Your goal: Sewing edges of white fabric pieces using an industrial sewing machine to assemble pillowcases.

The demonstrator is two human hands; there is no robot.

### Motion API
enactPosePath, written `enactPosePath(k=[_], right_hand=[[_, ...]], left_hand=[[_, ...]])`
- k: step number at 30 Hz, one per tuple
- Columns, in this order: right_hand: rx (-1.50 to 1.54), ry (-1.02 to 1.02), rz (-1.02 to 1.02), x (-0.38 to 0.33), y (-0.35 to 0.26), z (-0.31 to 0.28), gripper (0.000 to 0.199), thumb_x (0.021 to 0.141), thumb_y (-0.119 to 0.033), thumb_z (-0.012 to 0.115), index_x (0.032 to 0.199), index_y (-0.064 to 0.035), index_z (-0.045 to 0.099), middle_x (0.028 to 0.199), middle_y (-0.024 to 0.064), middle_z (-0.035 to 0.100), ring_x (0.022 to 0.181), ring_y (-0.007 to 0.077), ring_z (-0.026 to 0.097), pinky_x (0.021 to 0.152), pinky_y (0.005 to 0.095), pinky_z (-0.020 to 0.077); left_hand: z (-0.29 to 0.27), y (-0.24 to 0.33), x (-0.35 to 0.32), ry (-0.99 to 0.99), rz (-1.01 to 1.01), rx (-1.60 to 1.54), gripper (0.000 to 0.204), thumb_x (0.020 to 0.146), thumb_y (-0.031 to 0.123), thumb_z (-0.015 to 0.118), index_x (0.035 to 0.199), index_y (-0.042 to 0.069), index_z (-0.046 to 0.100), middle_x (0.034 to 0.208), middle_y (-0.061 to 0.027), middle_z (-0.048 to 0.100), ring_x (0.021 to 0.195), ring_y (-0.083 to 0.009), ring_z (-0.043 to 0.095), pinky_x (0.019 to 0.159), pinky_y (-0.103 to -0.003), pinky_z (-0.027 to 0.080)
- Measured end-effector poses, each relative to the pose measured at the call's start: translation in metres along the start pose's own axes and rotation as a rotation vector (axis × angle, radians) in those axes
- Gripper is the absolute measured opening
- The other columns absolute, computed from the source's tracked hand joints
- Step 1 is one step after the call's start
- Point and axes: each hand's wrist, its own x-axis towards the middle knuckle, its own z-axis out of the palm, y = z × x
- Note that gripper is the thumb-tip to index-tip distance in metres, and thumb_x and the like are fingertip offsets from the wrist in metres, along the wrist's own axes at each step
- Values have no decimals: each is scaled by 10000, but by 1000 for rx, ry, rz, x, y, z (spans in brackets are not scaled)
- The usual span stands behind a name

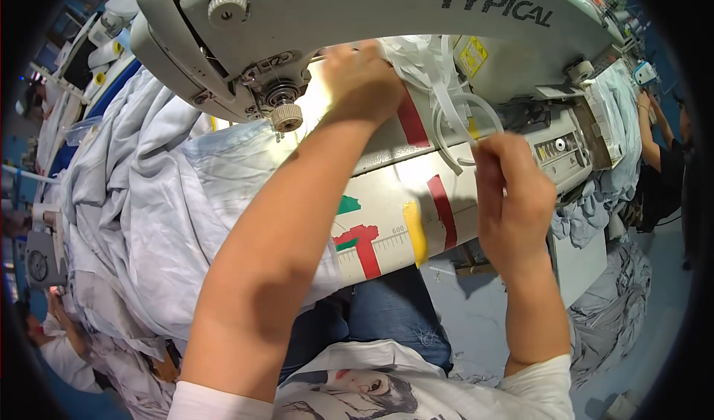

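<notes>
A pale sewing machine (349, 15) spans the top of the view, its needle area lit beside a knurled knob (286, 117). My left hand (362, 79) reaches under the machine's arm behind the needle, close to a bunch of white strips (416, 59). Motion blurs its fingers, so their state is unclear. On the right, my right hand (515, 197) is closed, pinching a narrow white tape (450, 108) that loops back to that bunch. Light blue-grey fabric (230, 152) lies left of the needle and spills over the table's left side.
Red tape (442, 212), yellow tape (415, 234) and a printed ruler mark the machine bed (390, 253). At the right end sits a bobbin winder (559, 146). Grey cloth is heaped lower right (613, 301). Other people work at the far left (67, 346) and far right (658, 145).
</notes>
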Motion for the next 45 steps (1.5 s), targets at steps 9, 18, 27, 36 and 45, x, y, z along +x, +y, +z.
enactPosePath(k=[9,18,27,36,45], right_hand=[[160,-91,84,-42,-14,-23,160,741,108,633,875,22,642,709,119,616,577,230,588,538,297,449],[579,-502,-243,-6,-74,-11,156,689,-62,732,839,-51,692,616,41,559,506,212,540,445,331,379],[373,-451,109,25,-40,73,144,778,23,638,920,2,642,775,125,619,625,217,596,580,282,473],[-178,-320,-402,72,-12,107,181,724,-3,563,887,-35,636,902,111,595,944,318,584,825,411,460],[-495,-349,-112,22,46,16,311,691,114,556,972,-6,611,1070,167,600,954,360,589,798,412,475]], left_hand=[[-50,1,-100,-224,460,-113,561,795,16,613,1332,2,452,1364,-290,425,1278,-420,422,1065,-419,370],[-152,-66,-164,-721,542,-706,302,770,59,735,1057,75,646,903,-63,664,765,-217,658,812,-330,492],[-147,-126,-107,-389,211,-427,59,828,62,620,867,30,652,809,-86,619,712,-198,616,644,-303,479],[-111,-149,-103,-18,715,31,69,725,64,591,776,28,563,776,-78,502,690,-225,580,576,-345,485],[-108,-153,-101,31,739,23,80,708,61,601,762,22,557,751,-66,484,654,-198,574,540,-329,494]])
